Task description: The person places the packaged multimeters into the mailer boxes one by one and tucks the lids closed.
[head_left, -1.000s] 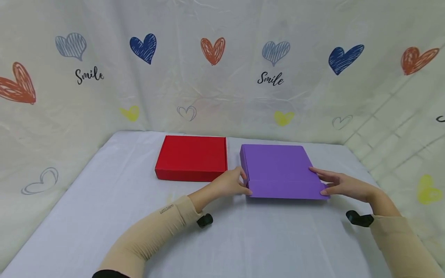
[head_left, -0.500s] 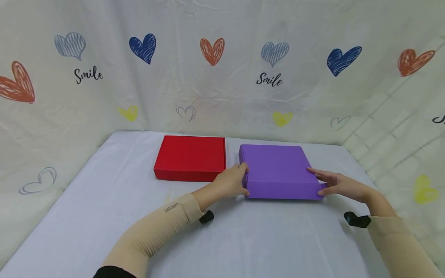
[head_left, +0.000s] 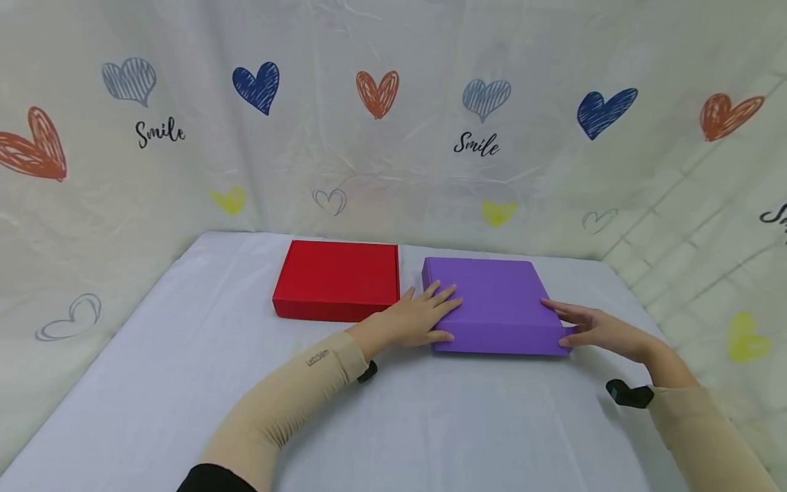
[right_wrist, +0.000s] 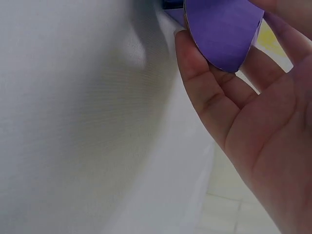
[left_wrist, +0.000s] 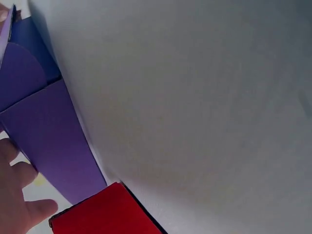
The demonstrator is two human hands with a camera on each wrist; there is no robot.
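A flat purple cardboard box (head_left: 498,294) lies on the white cloth, its lid down over the top. My left hand (head_left: 408,321) rests on its left front corner with straight, spread fingers and the thumb at the front face. At the right front corner, my right hand (head_left: 605,335) holds the box, forefinger on the side edge and thumb low at the front. A rounded purple side flap (right_wrist: 222,36) sticks out between the right hand's thumb and fingers in the right wrist view. The left wrist view shows another rounded flap (left_wrist: 22,73) at the box's front.
A closed red cardboard box (head_left: 335,277) lies just left of the purple one, close to my left wrist. The white table cloth (head_left: 467,424) stretches toward me. Behind stands a pale curtain (head_left: 418,164) printed with hearts and "Smile".
The purple lid's front panel has swung down against the front. My left hand has moved from the left front corner onto the top, fingers spreading. The right hand stays at its corner.
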